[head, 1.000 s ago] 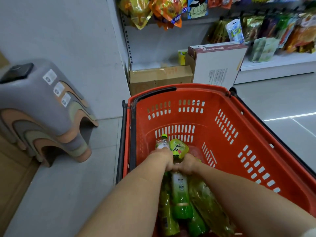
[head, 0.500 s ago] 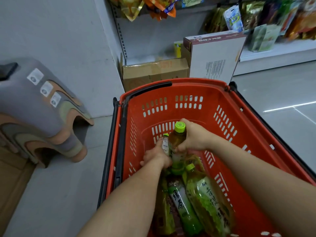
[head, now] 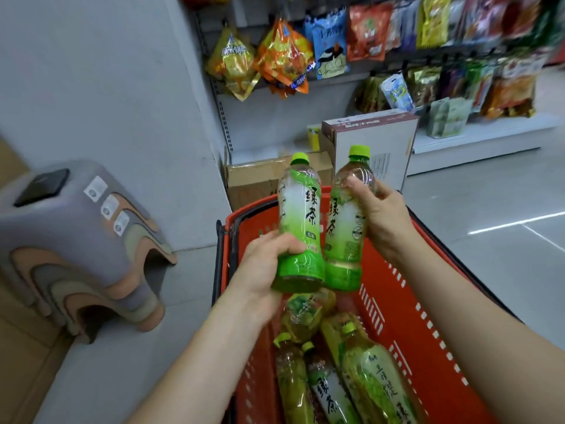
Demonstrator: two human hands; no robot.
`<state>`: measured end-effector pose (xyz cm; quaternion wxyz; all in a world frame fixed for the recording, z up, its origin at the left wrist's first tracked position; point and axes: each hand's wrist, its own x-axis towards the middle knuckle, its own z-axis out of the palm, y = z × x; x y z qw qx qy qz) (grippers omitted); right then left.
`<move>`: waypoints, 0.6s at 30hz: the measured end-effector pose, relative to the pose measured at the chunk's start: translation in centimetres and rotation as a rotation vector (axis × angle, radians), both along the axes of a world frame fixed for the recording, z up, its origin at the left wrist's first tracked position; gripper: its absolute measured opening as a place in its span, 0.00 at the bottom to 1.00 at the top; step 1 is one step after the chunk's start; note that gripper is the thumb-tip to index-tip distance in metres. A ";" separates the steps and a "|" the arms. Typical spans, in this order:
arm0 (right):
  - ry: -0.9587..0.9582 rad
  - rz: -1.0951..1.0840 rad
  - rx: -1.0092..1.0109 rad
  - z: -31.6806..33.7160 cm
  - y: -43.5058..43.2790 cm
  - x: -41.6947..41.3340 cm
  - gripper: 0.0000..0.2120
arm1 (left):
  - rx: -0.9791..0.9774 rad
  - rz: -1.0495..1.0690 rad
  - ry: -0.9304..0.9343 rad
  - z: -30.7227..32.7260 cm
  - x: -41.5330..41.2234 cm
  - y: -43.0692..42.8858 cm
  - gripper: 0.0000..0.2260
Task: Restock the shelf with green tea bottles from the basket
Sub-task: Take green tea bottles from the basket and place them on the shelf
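Hands: left hand [head: 263, 264] and right hand [head: 382, 218] are both raised above the basket [head: 412, 301], one bottle in each.
Left grip: fingers curl round the lower part of the left bottle [head: 301, 221], just above its green base.
Right grip: fingers wrap the right bottle [head: 344, 237] from its right side, thumb on the clear shoulder.
Held pair: upright, caps up, side by side, labels facing the camera; whether they touch is unclear.
Basket: red, below the hands; more bottles [head: 376, 381] lie in it on their sides.
Shelf [head: 477, 142]: behind the basket, with snack bags [head: 275, 62] hanging above.
Boxes [head: 394, 139]: between basket and shelf.
Stool [head: 76, 240]: at left, by the wall.
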<state>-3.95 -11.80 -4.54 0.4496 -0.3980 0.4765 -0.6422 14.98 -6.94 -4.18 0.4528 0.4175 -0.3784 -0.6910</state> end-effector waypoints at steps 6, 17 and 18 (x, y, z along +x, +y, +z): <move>-0.188 0.337 0.068 6.5 2.7 7.2 0.26 | -0.255 0.002 0.111 3.8 7.5 5.2 0.27; -0.239 0.852 -0.075 12.7 10.0 25.9 0.19 | -0.361 0.439 -0.167 9.2 20.1 15.4 0.28; -0.268 0.887 -0.091 13.1 10.8 27.7 0.19 | -0.366 0.492 -0.199 9.7 21.5 16.5 0.29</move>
